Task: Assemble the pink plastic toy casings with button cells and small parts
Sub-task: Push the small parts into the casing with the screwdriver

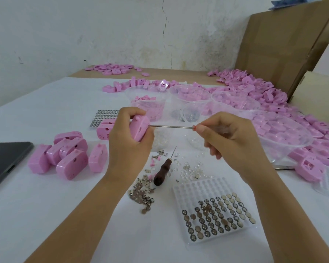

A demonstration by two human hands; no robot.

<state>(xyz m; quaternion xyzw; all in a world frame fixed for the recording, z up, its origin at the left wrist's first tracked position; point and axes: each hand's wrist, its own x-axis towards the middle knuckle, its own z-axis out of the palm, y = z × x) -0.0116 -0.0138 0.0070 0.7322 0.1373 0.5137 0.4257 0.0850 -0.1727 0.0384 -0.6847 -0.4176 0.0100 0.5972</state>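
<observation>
Screwdriving, by the look of it, is being done on a pink toy casing (139,130) raised above the white table (46,215).
The casing is being gripped on edge by the left hand (127,147), fingers and thumb curled round it. A thin screwdriver (171,126) is being held level by the right hand (234,143), its handle pinched between thumb and fingertips and its tip being pressed into the casing's side. The work is likely being done best with the shaft lined up straight with the hole and only light pressure being applied as the handle is being rolled, so the tip is not slipping. Loose screws (160,153), a wooden-handled awl (162,172) and a tray of button cells (215,213) are lying just below. Closed casings (65,154) are lying clustered at the left.
</observation>
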